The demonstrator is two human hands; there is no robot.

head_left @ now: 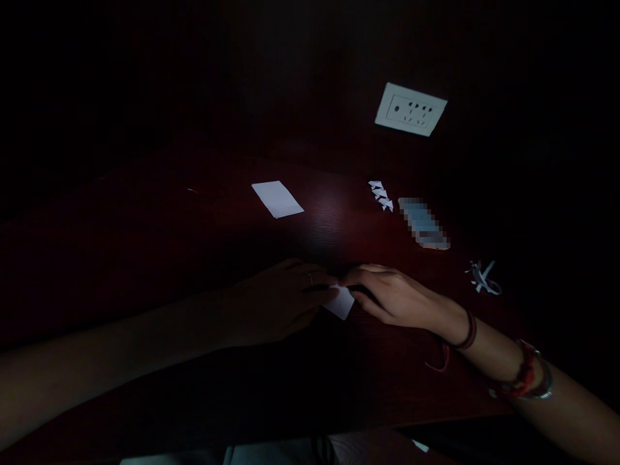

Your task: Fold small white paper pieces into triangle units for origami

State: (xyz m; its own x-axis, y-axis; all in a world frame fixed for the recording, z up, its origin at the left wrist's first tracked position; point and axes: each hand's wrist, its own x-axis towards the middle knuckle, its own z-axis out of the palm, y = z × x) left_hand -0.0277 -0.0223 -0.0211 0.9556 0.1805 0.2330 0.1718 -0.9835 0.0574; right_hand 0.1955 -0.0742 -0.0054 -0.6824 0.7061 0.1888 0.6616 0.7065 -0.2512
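A small piece of white paper (341, 304) lies on the dark red table in front of me, with its near corner pointing at me. My left hand (285, 298), in shadow and wearing a ring, holds its left side, the thumb lying over the paper. At the upper right edge, the bent fingers and thumb of my right hand (394, 298) are closed on the same paper. The fingertips of both hands almost meet at the far edge, and part of the paper is hidden under them.
Farther off lies a flat sheet of white paper (278, 199). Small folded white paper pieces (381, 195) sit beside a blurred phone (423, 224). Thin paper strips (483, 279) lie in a heap at the right. A socket panel (411, 109) is on the dark wall behind.
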